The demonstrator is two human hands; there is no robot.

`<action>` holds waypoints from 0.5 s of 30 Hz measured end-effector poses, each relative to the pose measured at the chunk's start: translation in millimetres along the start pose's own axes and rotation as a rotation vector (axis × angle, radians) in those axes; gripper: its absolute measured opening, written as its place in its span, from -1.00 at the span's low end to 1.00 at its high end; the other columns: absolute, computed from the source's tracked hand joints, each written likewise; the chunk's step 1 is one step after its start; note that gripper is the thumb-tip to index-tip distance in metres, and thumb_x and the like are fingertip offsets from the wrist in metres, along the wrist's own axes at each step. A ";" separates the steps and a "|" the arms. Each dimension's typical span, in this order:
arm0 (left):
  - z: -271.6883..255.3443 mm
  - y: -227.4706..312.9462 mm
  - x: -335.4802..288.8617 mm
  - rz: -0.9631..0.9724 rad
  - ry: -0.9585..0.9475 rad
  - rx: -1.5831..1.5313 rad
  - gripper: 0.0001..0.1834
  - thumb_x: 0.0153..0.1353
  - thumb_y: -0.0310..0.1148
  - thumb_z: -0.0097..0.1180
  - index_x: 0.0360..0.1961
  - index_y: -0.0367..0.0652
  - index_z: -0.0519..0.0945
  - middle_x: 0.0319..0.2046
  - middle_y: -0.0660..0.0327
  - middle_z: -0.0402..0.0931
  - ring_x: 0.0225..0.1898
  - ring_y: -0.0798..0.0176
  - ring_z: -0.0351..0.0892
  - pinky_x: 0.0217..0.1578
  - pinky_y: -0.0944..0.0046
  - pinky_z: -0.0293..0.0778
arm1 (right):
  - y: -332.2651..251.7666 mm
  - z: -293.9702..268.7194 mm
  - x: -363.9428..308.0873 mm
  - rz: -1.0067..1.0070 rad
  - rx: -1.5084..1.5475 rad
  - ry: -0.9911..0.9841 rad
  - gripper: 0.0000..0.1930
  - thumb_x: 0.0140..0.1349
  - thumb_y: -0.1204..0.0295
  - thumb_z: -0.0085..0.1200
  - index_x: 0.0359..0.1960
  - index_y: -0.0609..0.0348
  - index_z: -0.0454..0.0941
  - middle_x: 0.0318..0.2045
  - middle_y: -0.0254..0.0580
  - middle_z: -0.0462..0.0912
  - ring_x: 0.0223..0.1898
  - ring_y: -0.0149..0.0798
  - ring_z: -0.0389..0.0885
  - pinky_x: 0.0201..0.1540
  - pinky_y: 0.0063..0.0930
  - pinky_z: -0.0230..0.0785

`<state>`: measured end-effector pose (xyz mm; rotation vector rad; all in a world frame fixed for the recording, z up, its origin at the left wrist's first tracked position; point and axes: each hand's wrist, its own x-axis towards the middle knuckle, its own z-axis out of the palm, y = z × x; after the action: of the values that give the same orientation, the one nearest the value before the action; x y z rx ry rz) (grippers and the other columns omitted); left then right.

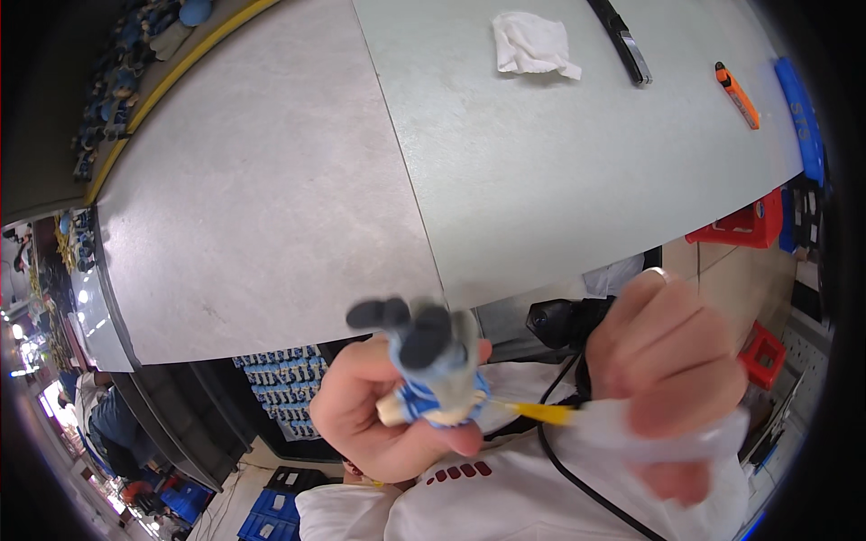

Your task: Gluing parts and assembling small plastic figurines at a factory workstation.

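My left hand (356, 410) grips a small figurine (442, 388) in front of my body, below the near table edge. The figurine lies tipped with its dark shoes up and away from me; it has grey legs and a blue and white top. My right hand (672, 361) is closed around a translucent whitish squeeze bottle (595, 424) with a thin yellow nozzle (544, 413). That nozzle points left at the figurine's upper body, its fine tip close to it; whether they touch I cannot tell. Motion blurs the right hand and the bottle.
On the grey table (271, 180) lie a crumpled white tissue (535, 43), a black-handled tool (622, 45) and an orange cutter knife (738, 95). Rows of figurines fill a tray (287, 383) under the table. Red crates (753, 224) stand at right; a black cable (564, 464) crosses my lap.
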<state>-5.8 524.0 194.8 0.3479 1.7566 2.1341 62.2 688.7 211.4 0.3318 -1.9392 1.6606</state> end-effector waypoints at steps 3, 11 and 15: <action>1.2 4.9 3.6 -0.049 0.044 -0.045 -0.36 -0.14 -0.01 0.24 -0.26 -0.41 0.37 -0.54 -0.06 0.46 -0.72 0.34 0.43 -0.69 0.46 0.42 | 5.4 -9.5 -6.7 -0.083 0.145 0.382 -0.53 0.04 0.05 -0.02 -0.23 0.25 0.38 -0.49 -0.26 0.36 -0.44 -0.39 0.32 -0.35 -0.56 0.21; -19.8 -11.4 11.0 0.105 -0.419 -0.380 -0.51 0.03 -0.41 0.06 -0.11 -0.58 0.23 -0.32 -0.15 0.41 -0.36 0.20 0.46 -0.34 0.29 0.38 | 27.9 -49.7 13.6 0.186 -0.645 0.820 -0.65 0.10 0.61 -0.10 -0.04 0.46 0.26 -0.14 0.05 0.47 -0.07 -0.31 0.43 0.01 -0.52 0.22; -10.3 -3.1 7.5 0.102 -0.224 -0.116 -0.36 -0.03 0.07 0.09 -0.37 -0.46 0.39 -0.59 -0.06 0.43 -0.62 0.20 0.47 -0.64 0.33 0.46 | 29.8 -53.4 16.0 0.271 -0.608 0.763 -0.61 0.02 0.66 -0.01 -0.06 0.41 0.28 -0.10 0.09 0.43 -0.20 -0.29 0.47 -0.14 -0.54 0.31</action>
<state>-16.5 518.5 189.5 0.6309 1.5128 2.1601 47.0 749.0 199.7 -0.7211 -1.7848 1.0135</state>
